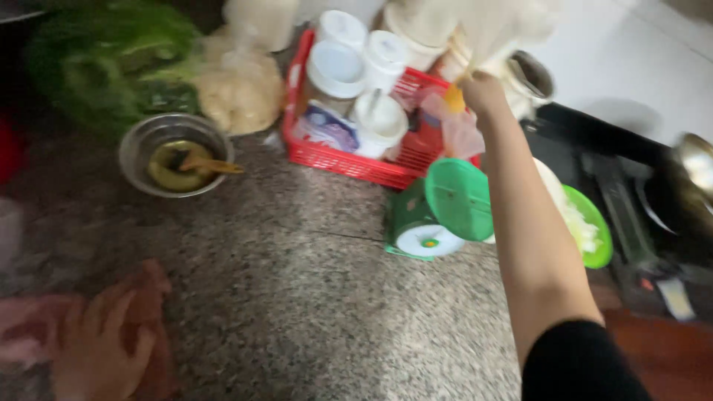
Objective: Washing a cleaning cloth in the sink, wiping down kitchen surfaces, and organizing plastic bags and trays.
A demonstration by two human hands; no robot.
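My right hand [483,95] reaches far over the granite counter [297,297] to the right end of a red basket [349,162]. Its fingers are closed on a whitish plastic bag [497,30] that hangs up from it, with a small orange-yellow bit at the fingers. My left hand [96,349] lies flat with fingers spread on a pinkish-red cloth [152,286] at the near left of the counter. The picture is blurred.
The red basket holds several white-lidded jars [336,68]. A small green kitchen scale [431,215] stands under my forearm. A steel bowl [174,152] with a spoon, leafy greens [111,59], a bagged pale lump [241,89], a green plate [590,223] and a stove with pan [683,193] surround.
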